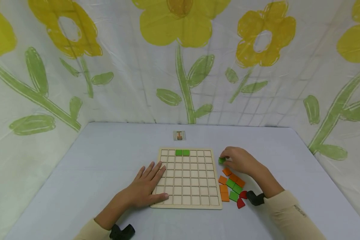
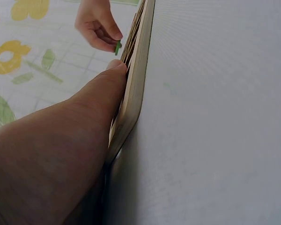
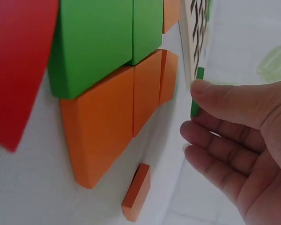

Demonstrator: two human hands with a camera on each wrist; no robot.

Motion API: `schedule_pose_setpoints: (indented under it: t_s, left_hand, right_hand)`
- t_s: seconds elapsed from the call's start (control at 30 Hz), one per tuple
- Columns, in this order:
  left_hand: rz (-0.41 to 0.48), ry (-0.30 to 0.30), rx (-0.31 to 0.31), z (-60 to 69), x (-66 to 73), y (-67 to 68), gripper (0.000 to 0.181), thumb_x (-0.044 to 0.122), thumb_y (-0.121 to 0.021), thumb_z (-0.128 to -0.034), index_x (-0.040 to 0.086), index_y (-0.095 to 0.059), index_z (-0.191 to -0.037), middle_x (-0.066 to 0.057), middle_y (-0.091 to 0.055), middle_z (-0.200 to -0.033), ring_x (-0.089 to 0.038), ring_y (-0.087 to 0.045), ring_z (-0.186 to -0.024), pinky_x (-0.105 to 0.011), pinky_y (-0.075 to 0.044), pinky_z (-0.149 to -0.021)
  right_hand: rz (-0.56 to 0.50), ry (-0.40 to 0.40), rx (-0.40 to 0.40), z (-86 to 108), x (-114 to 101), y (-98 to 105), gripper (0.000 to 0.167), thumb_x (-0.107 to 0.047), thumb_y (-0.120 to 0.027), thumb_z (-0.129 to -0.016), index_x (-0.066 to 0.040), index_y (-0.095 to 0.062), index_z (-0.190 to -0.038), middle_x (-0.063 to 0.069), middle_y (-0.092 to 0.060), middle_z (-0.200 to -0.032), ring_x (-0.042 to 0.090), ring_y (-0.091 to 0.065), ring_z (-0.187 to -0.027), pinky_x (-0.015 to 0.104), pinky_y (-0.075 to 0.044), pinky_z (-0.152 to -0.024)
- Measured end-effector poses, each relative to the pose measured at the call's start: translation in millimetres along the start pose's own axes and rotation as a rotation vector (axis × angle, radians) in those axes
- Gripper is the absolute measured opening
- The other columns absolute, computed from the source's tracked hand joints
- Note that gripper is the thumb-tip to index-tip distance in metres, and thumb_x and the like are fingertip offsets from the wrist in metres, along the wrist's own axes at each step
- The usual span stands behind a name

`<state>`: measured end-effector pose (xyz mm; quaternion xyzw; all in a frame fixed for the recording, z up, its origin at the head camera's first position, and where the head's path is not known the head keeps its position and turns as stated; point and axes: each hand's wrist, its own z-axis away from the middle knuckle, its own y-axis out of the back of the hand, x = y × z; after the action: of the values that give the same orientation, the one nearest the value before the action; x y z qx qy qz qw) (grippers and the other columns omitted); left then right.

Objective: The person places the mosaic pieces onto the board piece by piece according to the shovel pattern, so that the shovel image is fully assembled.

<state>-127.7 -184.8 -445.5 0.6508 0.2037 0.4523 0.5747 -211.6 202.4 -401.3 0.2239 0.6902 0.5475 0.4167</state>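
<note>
White tabletop [image 1: 78,176]: left hand [image 1: 145,189], spread, partly hides the board [image 1: 186,182]; right hand [image 1: 239,160] pinches a half-hidden green tile [image 1: 221,161].

A hand could pass from the near edge over the middle of the wooden grid board [image 1: 186,190], where two green squares [image 1: 179,152] fill cells of the far row. The left grip [image 1: 144,190] spreads across the board's left border. Beyond the right border, loose orange tiles [image 1: 224,189], green tiles [image 1: 233,196] and red wedges [image 1: 241,203] obstruct, with the right grip [image 1: 241,160] above them. Left of the left grip, the worktop [image 1: 87,166] gives wide passage.
</note>
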Motion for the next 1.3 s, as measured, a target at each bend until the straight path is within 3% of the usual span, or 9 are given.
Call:
schedule_pose_setpoints:
  t_s: [0.3, 0.57, 0.8, 1.3]
  left_hand:
    - [-0.001, -0.006, 0.004, -0.1, 0.2, 0.0, 0.096, 0.070, -0.046, -0.0947, 0.007, -0.018, -0.161, -0.013, -0.007, -0.167, -0.038, -0.001, -0.151, -0.063, -0.003, -0.115]
    - [0.013, -0.022, 0.044, 0.2, -3.5, -5.0, 0.097, 0.071, -0.048, -0.0942, 0.006, -0.019, -0.161, -0.014, -0.009, -0.167, -0.039, -0.003, -0.151, -0.063, -0.005, -0.115]
    - [0.005, -0.010, 0.007, 0.8, -0.3, 0.5, 0.096, 0.069, -0.047, -0.0952, 0.007, -0.017, -0.161, -0.014, -0.007, -0.167, -0.038, -0.001, -0.151, -0.063, -0.003, -0.115]
    - [0.003, -0.012, 0.008, 0.6, -0.2, 0.1, 0.096, 0.069, -0.047, -0.0952, 0.007, -0.016, -0.161, -0.013, -0.007, -0.167, -0.038, -0.001, -0.151, -0.063, -0.003, -0.115]
  right_hand:
    - [-0.003, 0.013, -0.011, -10.0, -6, -1, 0.018, -0.001, -0.078, -0.086, -0.003, -0.076, -0.104, 0.002, -0.069, -0.098, 0.022, -0.065, -0.091, 0.040, -0.054, -0.082]
    - [-0.008, 0.038, -0.018, -19.3, -7, -3, 0.014, -0.001, -0.078, -0.086, -0.007, -0.076, -0.100, 0.000, -0.068, -0.097, 0.020, -0.063, -0.090, 0.038, -0.053, -0.080]
    - [-0.018, 0.059, -0.012, -24.6, -12, -5, 0.013, -0.003, -0.078, -0.087, -0.008, -0.076, -0.098, -0.001, -0.068, -0.097, 0.019, -0.063, -0.090, 0.038, -0.053, -0.081]
    - [-0.018, 0.076, -0.006, -41.0, -23, -9, 0.009, -0.005, -0.077, -0.088, -0.009, -0.077, -0.096, 0.000, -0.069, -0.096, 0.018, -0.063, -0.088, 0.037, -0.053, -0.079]
